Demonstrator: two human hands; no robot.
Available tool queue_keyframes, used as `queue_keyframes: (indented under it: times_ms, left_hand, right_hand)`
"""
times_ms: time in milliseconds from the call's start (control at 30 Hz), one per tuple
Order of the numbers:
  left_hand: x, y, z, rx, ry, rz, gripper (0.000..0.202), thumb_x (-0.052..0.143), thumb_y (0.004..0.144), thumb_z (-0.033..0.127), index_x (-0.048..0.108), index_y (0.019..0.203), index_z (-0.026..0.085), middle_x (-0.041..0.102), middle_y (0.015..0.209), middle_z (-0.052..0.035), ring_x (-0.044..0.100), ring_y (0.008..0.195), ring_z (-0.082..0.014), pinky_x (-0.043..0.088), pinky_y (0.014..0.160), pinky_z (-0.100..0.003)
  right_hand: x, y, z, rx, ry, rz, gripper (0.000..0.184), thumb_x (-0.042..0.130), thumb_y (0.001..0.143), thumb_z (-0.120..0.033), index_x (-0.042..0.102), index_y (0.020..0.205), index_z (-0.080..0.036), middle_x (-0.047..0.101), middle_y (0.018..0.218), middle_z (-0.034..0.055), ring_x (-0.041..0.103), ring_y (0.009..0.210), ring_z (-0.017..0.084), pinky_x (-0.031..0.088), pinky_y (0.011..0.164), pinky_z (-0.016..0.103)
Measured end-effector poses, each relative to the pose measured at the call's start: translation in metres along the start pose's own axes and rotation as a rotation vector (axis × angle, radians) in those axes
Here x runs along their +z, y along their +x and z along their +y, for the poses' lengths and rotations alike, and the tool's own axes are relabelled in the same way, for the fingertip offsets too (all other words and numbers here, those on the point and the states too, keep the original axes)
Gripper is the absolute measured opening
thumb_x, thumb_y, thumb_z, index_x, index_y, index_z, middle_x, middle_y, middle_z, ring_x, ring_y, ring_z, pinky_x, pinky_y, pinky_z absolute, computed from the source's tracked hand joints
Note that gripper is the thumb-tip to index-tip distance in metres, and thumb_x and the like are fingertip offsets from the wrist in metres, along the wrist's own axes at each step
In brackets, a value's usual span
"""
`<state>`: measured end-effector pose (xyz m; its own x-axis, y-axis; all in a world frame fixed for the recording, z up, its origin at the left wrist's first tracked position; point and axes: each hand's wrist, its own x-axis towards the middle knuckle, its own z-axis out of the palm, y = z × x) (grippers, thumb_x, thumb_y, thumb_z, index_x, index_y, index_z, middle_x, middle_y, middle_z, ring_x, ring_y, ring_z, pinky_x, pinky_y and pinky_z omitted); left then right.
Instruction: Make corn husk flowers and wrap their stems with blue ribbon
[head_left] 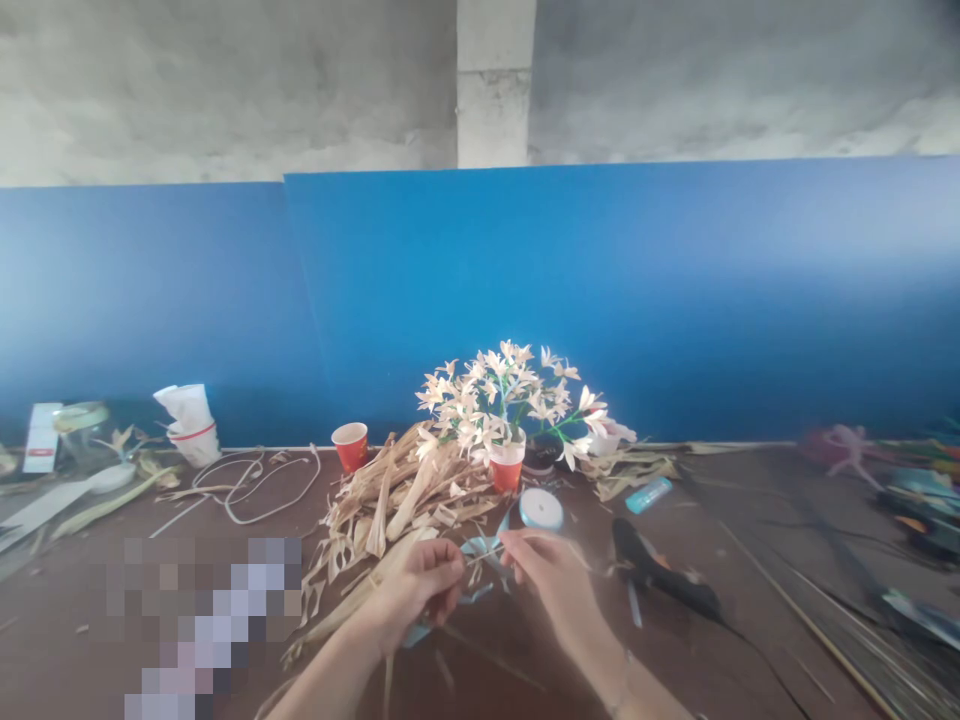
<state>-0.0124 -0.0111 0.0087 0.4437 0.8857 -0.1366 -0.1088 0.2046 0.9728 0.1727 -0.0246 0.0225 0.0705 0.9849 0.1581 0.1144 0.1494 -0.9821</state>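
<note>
My left hand [429,588] is closed, its thumb and forefinger pinched on one end of a thin pale strip [484,554]. The other end sits in the pinched fingertips of my right hand [546,572]. Whether the strip is dried husk or a stem I cannot tell. Light blue ribbon [478,546] lies just behind and under the fingers, close to a ribbon spool [541,509]. Beyond them stands a red paper cup [507,472] full of cream-coloured handmade flowers [504,390] on green stems. A pile of dried husks [386,495] spreads behind my left hand.
A black glue gun [664,575] with its cord lies to the right, near a turquoise lighter-like object [649,495]. Another red cup [350,447], a white cable [259,490] and a white cup [193,440] stand left. A blue partition [480,270] closes the back.
</note>
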Motion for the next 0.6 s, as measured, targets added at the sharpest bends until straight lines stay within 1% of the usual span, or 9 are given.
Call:
queue_keyframes:
  times_ms: [100, 300, 433, 500, 600]
  left_hand:
    - [0.002, 0.001, 0.000, 0.037, 0.017, 0.036, 0.037, 0.069, 0.070, 0.048, 0.050, 0.066, 0.017, 0.052, 0.042, 0.0057, 0.035, 0.031, -0.0039, 0.018, 0.033, -0.017]
    - [0.010, -0.003, 0.001, 0.063, 0.057, 0.064, 0.037, 0.067, 0.071, 0.050, 0.051, 0.068, 0.016, 0.050, 0.042, 0.0062, 0.035, 0.033, -0.0039, 0.021, 0.036, -0.017]
    - [0.011, -0.002, 0.001, 0.055, 0.057, 0.086, 0.038, 0.068, 0.069, 0.050, 0.051, 0.068, 0.016, 0.052, 0.043, 0.0057, 0.036, 0.033, -0.0040, 0.022, 0.036, -0.017]
    - [0.012, -0.001, 0.002, 0.081, 0.036, 0.158, 0.038, 0.068, 0.068, 0.051, 0.051, 0.069, 0.017, 0.051, 0.042, 0.0068, 0.035, 0.033, -0.0039, 0.021, 0.035, -0.016]
    - [0.012, 0.001, 0.001, 0.128, -0.001, 0.317, 0.039, 0.068, 0.067, 0.053, 0.051, 0.068, 0.018, 0.044, 0.037, 0.0099, 0.028, 0.030, -0.0032, 0.015, 0.033, -0.016]
  right_hand:
    - [0.000, 0.000, 0.004, -0.036, -0.041, 0.032, 0.040, 0.062, 0.072, -0.050, 0.054, 0.049, -0.018, 0.050, 0.047, -0.0019, 0.046, 0.048, 0.012, 0.037, 0.050, 0.024]
    - [0.000, 0.001, 0.008, -0.076, -0.134, 0.087, 0.042, 0.057, 0.075, -0.051, 0.044, 0.049, -0.020, 0.039, 0.047, -0.0040, 0.038, 0.048, 0.011, 0.034, 0.048, 0.024]
    - [0.000, 0.001, 0.007, -0.118, -0.165, 0.072, 0.041, 0.054, 0.078, -0.047, 0.040, 0.050, -0.021, 0.036, 0.049, -0.0042, 0.035, 0.050, 0.011, 0.033, 0.049, 0.024]
    - [-0.001, 0.000, 0.007, -0.128, -0.177, 0.078, 0.040, 0.055, 0.079, -0.045, 0.040, 0.051, -0.021, 0.037, 0.050, -0.0040, 0.036, 0.051, 0.012, 0.033, 0.049, 0.024]
    - [-0.002, -0.002, 0.008, -0.182, -0.229, 0.139, 0.039, 0.055, 0.081, -0.043, 0.040, 0.053, -0.021, 0.038, 0.051, -0.0038, 0.038, 0.052, 0.012, 0.034, 0.050, 0.023]
